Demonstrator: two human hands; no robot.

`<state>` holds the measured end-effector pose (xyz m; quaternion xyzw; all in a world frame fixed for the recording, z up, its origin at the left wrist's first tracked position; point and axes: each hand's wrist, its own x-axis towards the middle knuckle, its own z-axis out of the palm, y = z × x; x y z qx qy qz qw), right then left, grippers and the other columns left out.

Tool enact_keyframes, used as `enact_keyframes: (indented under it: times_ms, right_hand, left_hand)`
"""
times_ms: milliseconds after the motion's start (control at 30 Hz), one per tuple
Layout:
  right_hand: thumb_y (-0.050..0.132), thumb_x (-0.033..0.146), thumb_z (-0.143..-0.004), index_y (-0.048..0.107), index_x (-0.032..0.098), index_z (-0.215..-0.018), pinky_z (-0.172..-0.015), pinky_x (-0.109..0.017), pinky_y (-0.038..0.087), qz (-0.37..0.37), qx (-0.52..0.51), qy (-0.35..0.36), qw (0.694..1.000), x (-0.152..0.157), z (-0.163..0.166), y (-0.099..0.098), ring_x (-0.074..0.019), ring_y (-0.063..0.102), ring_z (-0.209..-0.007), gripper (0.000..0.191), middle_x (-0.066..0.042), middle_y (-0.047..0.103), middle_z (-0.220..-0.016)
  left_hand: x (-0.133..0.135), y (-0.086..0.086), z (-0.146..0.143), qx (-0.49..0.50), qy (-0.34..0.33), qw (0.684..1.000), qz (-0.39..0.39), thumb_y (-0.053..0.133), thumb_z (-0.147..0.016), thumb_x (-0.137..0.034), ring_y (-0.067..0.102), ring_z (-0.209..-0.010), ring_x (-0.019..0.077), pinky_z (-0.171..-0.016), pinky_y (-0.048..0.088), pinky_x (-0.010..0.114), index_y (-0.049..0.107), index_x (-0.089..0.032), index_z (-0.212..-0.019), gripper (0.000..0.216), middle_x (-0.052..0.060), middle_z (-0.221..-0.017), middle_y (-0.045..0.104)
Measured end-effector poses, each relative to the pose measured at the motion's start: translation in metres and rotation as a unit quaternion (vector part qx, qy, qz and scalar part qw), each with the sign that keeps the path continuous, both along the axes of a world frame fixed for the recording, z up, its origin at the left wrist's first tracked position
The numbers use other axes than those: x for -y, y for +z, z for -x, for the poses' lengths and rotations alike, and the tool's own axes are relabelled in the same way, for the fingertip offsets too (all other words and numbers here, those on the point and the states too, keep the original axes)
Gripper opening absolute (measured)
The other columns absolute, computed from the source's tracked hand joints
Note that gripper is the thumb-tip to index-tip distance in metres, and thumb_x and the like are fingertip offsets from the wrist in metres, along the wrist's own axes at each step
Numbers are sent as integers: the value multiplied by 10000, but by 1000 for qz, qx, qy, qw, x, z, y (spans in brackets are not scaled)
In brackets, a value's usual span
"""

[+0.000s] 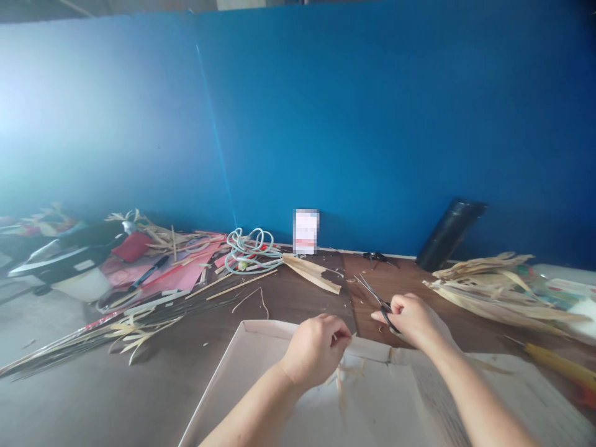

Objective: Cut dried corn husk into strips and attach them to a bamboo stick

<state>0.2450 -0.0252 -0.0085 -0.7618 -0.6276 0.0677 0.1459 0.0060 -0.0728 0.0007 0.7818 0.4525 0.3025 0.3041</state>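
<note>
My left hand [316,349] is closed in a pinch over the far rim of a shallow white cardboard box [242,366], holding a thin pale husk strip [339,380] that hangs down into the box. My right hand [410,318] is closed around the handles of a pair of scissors [372,294], whose blades point up and left over the dark wooden table [298,295]. The two hands sit close together, a short gap between them.
A heap of dried corn husks [493,288] lies right, a single husk [311,272] beyond the box. Coiled pale cord [249,249], red paper [172,270], long thin sticks [116,329] and a pen [149,272] clutter the left. A black cylinder [449,233] leans on the blue wall; a second pair of scissors [378,257] lies nearby.
</note>
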Motion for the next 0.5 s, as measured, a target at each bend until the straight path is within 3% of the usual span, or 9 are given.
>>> enact_keyframes:
  times_ms: [233, 500]
  right_hand:
    - [624, 576, -596, 397, 218, -531, -451, -227, 265, 54, -45, 2, 998, -5, -5, -12, -129, 455, -461, 428, 49, 490, -466]
    - [603, 404, -650, 515, 206, -585, -452, -217, 278, 79, -100, 40, 991, -1, 1, -13, -119, 494, -475, 226, 38, 570, -501]
  left_hand:
    - [-2, -1, 1, -3, -7, 1000, -10, 510, -768, -183, 544, -708, 125, -624, 372, 209, 648, -211, -786, 142, 12, -785, 642]
    - [-2, -2, 0, -1, -7, 1000, -14, 519, -767, -192, 544, -717, 126, -629, 373, 212, 652, -210, -781, 135, 8, -780, 643]
